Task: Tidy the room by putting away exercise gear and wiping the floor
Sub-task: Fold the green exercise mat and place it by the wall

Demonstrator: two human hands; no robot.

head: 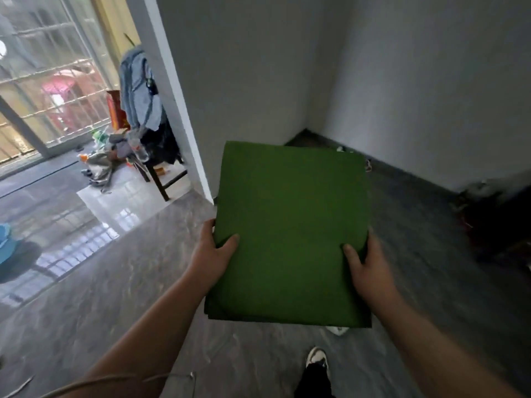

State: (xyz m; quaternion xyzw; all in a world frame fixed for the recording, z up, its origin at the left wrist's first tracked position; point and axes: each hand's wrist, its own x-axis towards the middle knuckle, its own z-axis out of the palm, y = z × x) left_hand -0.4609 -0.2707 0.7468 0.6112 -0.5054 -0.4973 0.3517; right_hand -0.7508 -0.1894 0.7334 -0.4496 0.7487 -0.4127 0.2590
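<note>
A folded green exercise mat (290, 231) is held flat in front of me, above the grey floor. My left hand (211, 254) grips its left edge, thumb on top and fingers underneath. On the right edge, my right hand (366, 267) grips the same way, thumb pressed on the upper face. The mat hides part of the floor and the wall corner behind it.
A white wall corner (184, 110) stands ahead on the left, with a cluttered chair (152, 156) draped in clothes beyond it by the window. Dark objects (494, 222) lie against the right wall. My shoe (316, 359) is on the grey floor (129, 282) below.
</note>
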